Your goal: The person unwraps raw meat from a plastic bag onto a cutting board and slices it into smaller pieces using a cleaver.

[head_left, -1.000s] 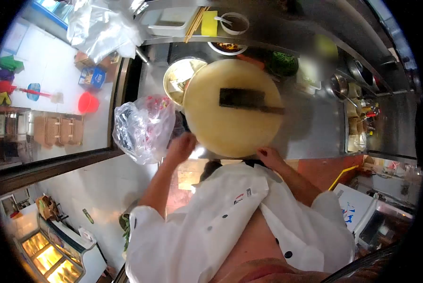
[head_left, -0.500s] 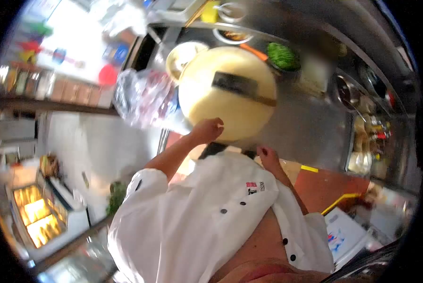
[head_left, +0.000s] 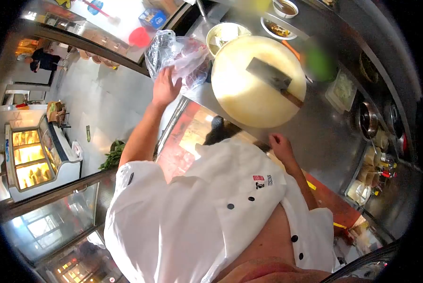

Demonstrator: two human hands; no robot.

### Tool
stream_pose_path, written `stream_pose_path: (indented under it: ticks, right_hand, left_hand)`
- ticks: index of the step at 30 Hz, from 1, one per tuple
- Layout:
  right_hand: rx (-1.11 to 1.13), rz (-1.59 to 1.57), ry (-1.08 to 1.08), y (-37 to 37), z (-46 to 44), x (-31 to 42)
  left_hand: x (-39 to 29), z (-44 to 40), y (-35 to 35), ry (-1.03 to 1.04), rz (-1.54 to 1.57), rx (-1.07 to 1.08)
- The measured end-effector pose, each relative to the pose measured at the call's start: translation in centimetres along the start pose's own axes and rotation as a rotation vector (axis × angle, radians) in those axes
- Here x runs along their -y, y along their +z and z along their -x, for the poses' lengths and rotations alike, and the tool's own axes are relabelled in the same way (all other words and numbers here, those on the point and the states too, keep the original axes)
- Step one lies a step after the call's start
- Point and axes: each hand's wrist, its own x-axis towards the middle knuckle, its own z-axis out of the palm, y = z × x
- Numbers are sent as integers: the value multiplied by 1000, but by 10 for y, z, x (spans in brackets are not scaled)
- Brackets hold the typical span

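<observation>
Clear plastic bag, something reddish inside, sits by my spread left hand; from here I cannot confirm contact. My right hand curls loosely, apparently empty, near the round board, where the cleaver lies flat, presumably freeing both hands. Beyond, a bowl holds pale pieces.

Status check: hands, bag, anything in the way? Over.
Left hand open at plastic bag, contact unclear. Right hand curled near round board. Cleaver lies on board, clear of both hands. Nothing seen between left hand and bag.
</observation>
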Motion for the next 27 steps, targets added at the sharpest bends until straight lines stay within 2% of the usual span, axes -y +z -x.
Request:
stream_pose_path:
  ticks: [1, 3, 4, 5, 7, 9, 12, 14, 15, 18, 21, 24, 26, 27]
  right_hand:
    - [-3, -13, -5, 6, -1, 8]
    - [-19, -24, 18, 22, -4, 20]
    - [-23, -36, 34, 31, -4, 24]
    - [-30, -27, 46, 43, -9, 17]
    - [5, 41, 35, 70, -20, -6]
    - [38, 1, 106, 84, -20, 22]
    - [63, -25, 221, 100, -18, 103]
    - [46, -4, 270, 112, -32, 119]
    - [51, 3, 172, 121, -45, 111]
    - [88, 80, 27, 129, -80, 143]
    - [139, 149, -80, 136, -108, 205]
    - [165, 152, -143, 150, -130, 258]
    - [173, 158, -138, 165, -149, 267]
    - [206, 163, -126, 176, -160, 258]
  left_hand:
    - [10, -13, 2, -12, -50, -1]
    - [38, -28, 33, -193, -88, 212]
    - [50, -28, 53, -358, -77, 456]
    - [67, -17, 82, -269, 129, 679]
    - [66, -7, 109, -30, 293, 1023]
    - [32, 4, 83, 98, 365, 1139]
    - [64, 25, 105, 91, 624, 818]
    - [85, 5, 90, -411, 726, 766]
    - [95, -3, 81, -430, 706, 619]
    - [143, -14, 106, -567, 773, 398]
    - [148, -39, 114, -463, 817, 351]
    - [152, -60, 149, -159, 498, 233]
    - [130, -75, 150, -198, 103, 357]
    - [122, -89, 136, -284, 179, 477]
